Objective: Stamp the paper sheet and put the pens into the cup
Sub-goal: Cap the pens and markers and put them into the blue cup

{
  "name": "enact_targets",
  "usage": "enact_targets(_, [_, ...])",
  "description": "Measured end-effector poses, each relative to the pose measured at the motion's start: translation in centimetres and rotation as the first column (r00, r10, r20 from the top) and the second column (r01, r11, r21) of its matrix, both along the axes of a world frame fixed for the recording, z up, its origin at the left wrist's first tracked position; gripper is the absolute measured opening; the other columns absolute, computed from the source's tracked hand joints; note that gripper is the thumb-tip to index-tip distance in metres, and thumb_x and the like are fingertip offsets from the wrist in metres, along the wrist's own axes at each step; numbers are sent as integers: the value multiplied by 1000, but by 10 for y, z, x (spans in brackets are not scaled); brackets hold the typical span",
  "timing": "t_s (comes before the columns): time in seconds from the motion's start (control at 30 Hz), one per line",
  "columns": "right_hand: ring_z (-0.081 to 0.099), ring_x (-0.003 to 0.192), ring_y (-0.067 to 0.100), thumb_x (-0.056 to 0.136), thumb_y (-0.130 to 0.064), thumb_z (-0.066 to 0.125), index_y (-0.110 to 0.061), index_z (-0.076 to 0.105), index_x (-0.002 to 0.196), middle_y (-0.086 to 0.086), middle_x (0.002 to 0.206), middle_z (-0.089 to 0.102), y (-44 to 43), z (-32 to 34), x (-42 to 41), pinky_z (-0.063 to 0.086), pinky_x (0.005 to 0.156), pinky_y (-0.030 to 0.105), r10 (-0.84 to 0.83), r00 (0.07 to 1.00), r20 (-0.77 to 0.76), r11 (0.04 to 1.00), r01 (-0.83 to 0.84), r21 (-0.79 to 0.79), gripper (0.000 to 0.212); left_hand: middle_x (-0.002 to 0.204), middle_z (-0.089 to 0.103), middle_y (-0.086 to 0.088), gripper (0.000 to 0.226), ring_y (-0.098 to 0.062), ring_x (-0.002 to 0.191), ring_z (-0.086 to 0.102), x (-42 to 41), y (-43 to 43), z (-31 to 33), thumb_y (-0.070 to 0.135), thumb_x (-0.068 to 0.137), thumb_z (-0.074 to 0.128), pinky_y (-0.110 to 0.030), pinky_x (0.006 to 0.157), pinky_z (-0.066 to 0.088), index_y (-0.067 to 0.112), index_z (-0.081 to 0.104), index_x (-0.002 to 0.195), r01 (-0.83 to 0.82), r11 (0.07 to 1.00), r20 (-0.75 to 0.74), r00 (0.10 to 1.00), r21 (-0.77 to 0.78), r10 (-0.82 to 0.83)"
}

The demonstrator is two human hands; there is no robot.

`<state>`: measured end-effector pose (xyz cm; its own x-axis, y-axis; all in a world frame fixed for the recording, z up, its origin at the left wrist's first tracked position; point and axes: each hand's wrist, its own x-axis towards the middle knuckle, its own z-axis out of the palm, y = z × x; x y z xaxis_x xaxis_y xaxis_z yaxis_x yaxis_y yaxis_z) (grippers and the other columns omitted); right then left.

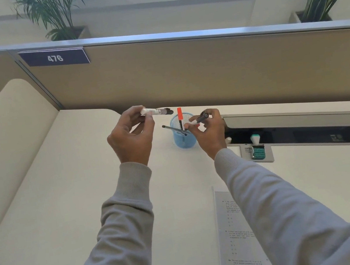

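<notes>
While both hands hover over the pale worktop [68,218], a blue mesh cup [183,139] stands between them, near the partition wall. Inside the cup an orange-capped pen [180,117] stands nearly upright, its cap rising above the rim, and a thin dark pen [173,129] lies slanted across the cup's mouth, one end poking out to the left.

On the cup's left, the left hand [131,137] pinches a white marker with a dark cap [157,111] between thumb and fingers, holding it roughly level, the cap pointing toward the cup and above its rim. At the cup's right edge, the right hand [209,130] has its fingers closed around a dark pen [202,117], which tilts up to the right.

Right of the cup, a recessed tray [307,134] in the worktop lies open under a raised grey flap. A stamp with a teal body [258,147] sits at the tray's left end beside a small white card.

Close to the viewer, a printed paper sheet [238,236] lies flat, partly covered by the right sleeve [284,206].
</notes>
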<state>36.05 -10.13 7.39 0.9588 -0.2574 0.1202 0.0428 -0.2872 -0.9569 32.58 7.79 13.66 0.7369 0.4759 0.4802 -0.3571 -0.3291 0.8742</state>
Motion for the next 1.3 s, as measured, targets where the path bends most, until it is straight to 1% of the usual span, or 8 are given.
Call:
enact_targets(0.13, [68,96,26,80,-30,86,-34,74,93,4,110,53,-3,-1,1,56,86,43,2,1000,-5,992,-3,-123,19,83,77,9,15,-11,78,75,-4,3,-8,14,81,79,-21,72,59,12,74,95,-10,994,-47,999,-112,4])
enact_targets(0.2, [63,94,24,83,-38,82,-17,74,106,1,103,50,-4,0,5,54,84,40,-3,1000,-26,975,-3,-224,32,84,78,3,16,-16,77,76,-5,3,-14,13,79,79,-30,75,62,11,74,95,-29,983,-84,996,-184,13])
enact_targets(0.37, [58,76,22,84,-45,78,-17,62,117,-1,68,58,-7,16,7,46,72,36,-4,1000,-23,941,-4,-337,46,85,77,-13,20,-28,78,76,-8,0,-27,12,78,80,-41,77,63,7,75,96,-74,880,-164,986,-470,-5])
enact_targets(0.53, [63,98,21,86,-22,77,-17,65,123,-1,97,70,-8,36,1,51,90,38,112,990,84,955,-84,-283,39,86,78,-16,24,-25,77,74,-10,-2,-30,10,77,82,-37,78,61,1,74,97,-102,672,-186,981,-733,-54])
enact_targets(0.77, [67,80,20,88,-5,76,-4,72,114,17,102,77,-10,54,-12,58,71,39,275,956,100,947,-287,142,26,92,77,-16,20,-23,81,74,-13,-11,-30,12,78,83,-30,75,60,2,77,94,-91,485,-213,956,-870,-203])
enact_targets(1.0, [75,84,24,86,-7,79,-4,73,111,14,96,77,-24,67,-8,62,83,36,36,966,258,986,-76,149,26,85,77,-11,21,-19,75,73,-24,-10,-37,29,83,79,-32,69,61,9,76,91,-118,643,-340,911,-757,-234])
enact_targets(1.17, [74,82,16,88,-9,77,-6,76,110,6,93,77,-37,49,-4,59,83,22,4,958,287,995,25,-98,22,75,76,-1,16,-12,68,71,-50,-3,-53,37,85,75,-32,62,62,21,77,83,-38,914,-449,879,-403,-161])
enact_targets(1.3, [71,78,14,88,-9,75,-8,76,111,5,95,78,-39,27,-4,59,80,23,42,963,264,961,33,-275,23,66,72,9,17,-8,66,71,-74,12,-69,44,82,76,-34,68,61,29,75,76,34,995,-540,838,-92,-78])
